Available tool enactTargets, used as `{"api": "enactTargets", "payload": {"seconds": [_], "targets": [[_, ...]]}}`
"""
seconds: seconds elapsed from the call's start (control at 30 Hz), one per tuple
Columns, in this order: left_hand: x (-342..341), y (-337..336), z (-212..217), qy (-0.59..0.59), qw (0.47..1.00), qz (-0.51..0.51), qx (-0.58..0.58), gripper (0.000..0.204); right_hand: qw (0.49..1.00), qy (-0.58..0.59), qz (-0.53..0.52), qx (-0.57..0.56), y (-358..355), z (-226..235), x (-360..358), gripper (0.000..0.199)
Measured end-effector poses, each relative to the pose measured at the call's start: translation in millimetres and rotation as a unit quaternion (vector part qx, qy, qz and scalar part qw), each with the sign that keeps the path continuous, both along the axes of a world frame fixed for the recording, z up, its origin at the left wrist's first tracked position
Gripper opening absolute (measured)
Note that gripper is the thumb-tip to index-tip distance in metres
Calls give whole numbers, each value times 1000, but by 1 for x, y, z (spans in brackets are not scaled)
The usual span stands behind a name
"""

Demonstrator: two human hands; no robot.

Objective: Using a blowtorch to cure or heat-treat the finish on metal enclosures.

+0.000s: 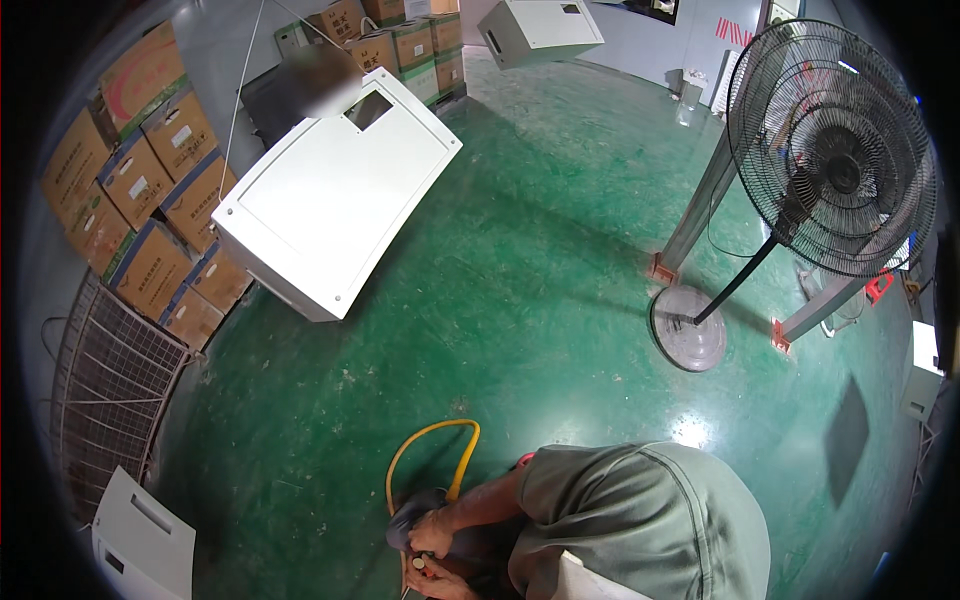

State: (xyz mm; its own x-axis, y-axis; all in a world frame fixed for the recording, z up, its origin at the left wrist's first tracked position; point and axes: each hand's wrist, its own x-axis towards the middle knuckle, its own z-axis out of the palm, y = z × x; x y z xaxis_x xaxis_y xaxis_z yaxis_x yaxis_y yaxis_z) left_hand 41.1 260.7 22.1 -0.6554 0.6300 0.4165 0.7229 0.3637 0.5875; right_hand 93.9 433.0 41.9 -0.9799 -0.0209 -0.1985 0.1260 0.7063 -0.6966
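At the bottom, my right hand [431, 534] comes from a grey-green sleeve [640, 510], its fingers closed; what they grip is hidden. Just below it, my left hand [442, 582] is closed around a small red-and-dark thing [421, 566] with a pale round end, whose kind I cannot make out. Beside both hands, a yellow hose [420, 432] loops over the green floor and runs down past them. A grey-blue rounded thing [405, 520], perhaps a shoe or trouser leg, lies against my right hand.
A large white metal box [340, 190] hangs tilted on wires, a blurred person behind it. Stacked cartons [160, 195] and a wire cage [120, 360] line the left; a white panel [145, 540] stands lower left. A floor fan [840, 160] and steel posts [695, 215] stand right.
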Motion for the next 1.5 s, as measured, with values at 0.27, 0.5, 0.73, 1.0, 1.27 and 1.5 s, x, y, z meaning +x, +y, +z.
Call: {"api": "enactTargets", "payload": {"seconds": [0.27,0.5,0.73,1.0,1.27,1.5], "targets": [[16,-2,37,125,992,6,26,28,1000,1,8,1,-1,-8,-2,29],[14,-50,83,76,969,-41,-230,31,999,31,-21,6,-5,-35,-5,26],[13,-75,21,-1,987,44,-155,33,998,44,-42,-12,-7,-37,-4,25],[6,-95,6,-44,977,77,-192,36,999,27,-1,17,-4,-40,-10,30],[8,-98,9,-25,977,75,-200,32,1000,-7,0,8,-5,-42,-10,37],[6,-95,14,2,977,71,-203,30,1000,-8,0,11,-5,-44,-11,38]]}}
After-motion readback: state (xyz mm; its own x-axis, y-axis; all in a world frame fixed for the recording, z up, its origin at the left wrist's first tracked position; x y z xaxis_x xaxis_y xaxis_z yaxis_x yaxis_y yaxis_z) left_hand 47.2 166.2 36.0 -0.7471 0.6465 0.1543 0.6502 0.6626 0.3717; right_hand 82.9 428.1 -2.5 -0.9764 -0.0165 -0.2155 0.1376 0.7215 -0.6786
